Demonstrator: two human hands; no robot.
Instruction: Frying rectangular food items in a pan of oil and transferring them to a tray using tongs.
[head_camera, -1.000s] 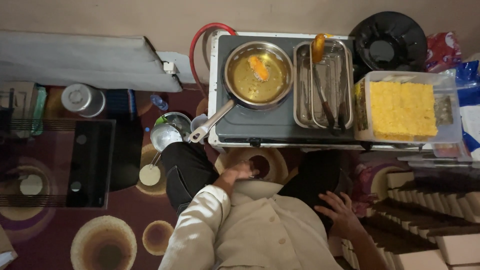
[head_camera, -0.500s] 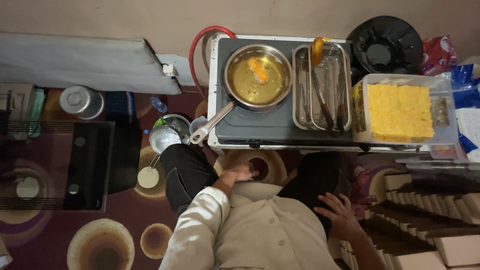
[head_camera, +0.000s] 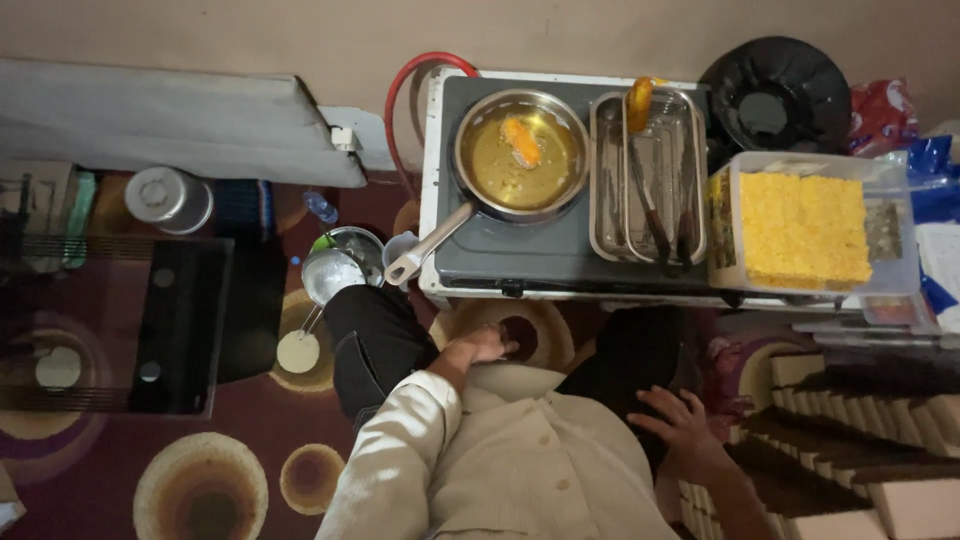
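I sit on the floor facing a low stove (head_camera: 500, 262). My left hand (head_camera: 480, 346) rests by my left knee, fingers curled, holding nothing that I can see. My right hand (head_camera: 678, 424) lies flat on my right thigh, fingers spread and empty. A frying pan (head_camera: 520, 152) with oil and one orange piece of food (head_camera: 521, 141) sits on the stove, its handle pointing toward my left knee. Beside it stands a metal tray (head_camera: 605, 180) with tongs (head_camera: 650, 215) and another orange piece (head_camera: 639, 102) at its far rim.
A clear tub of yellow breaded pieces (head_camera: 803, 229) stands right of the tray. A black burner ring (head_camera: 775, 92) lies behind it. A steel bowl (head_camera: 333, 270), a lidded tin (head_camera: 168, 198) and a glass table (head_camera: 120, 320) are at the left. Stacked cartons (head_camera: 870, 450) fill the lower right.
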